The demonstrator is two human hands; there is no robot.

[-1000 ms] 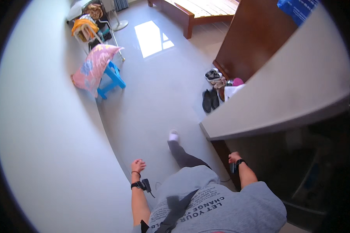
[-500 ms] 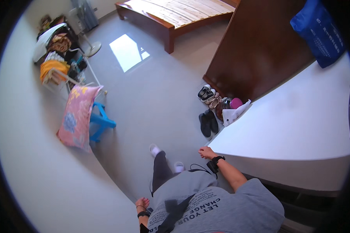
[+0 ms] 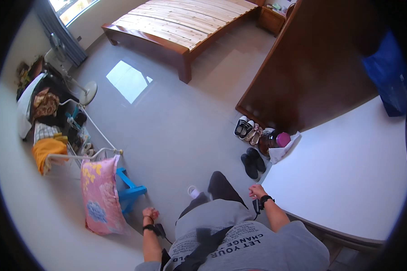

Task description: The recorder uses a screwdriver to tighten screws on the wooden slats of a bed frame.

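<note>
My left hand (image 3: 150,213) hangs at my side with its fingers curled and nothing in it, a black band with a small device on the wrist. It is nearest the blue plastic stool (image 3: 130,190) and the pink flowered cushion (image 3: 99,194). My right hand (image 3: 257,191) is also curled and holds nothing. It wears a black wristband and hovers just off the near corner of the white table (image 3: 348,180). My grey shirt and one dark trouser leg (image 3: 221,189) show below, with a white-socked foot stepping forward.
Several pairs of shoes (image 3: 251,149) lie by a brown wardrobe (image 3: 312,67). A blue bag (image 3: 389,77) hangs at the right. A slatted wooden bed frame (image 3: 185,27) stands at the back. A laden clothes rack (image 3: 54,135) and a standing fan (image 3: 83,88) stand on the left.
The view has tilted up, bringing the bed frame fully in. My left hand swung forward again and my right hand dropped slightly beside the table corner as I stepped.
</note>
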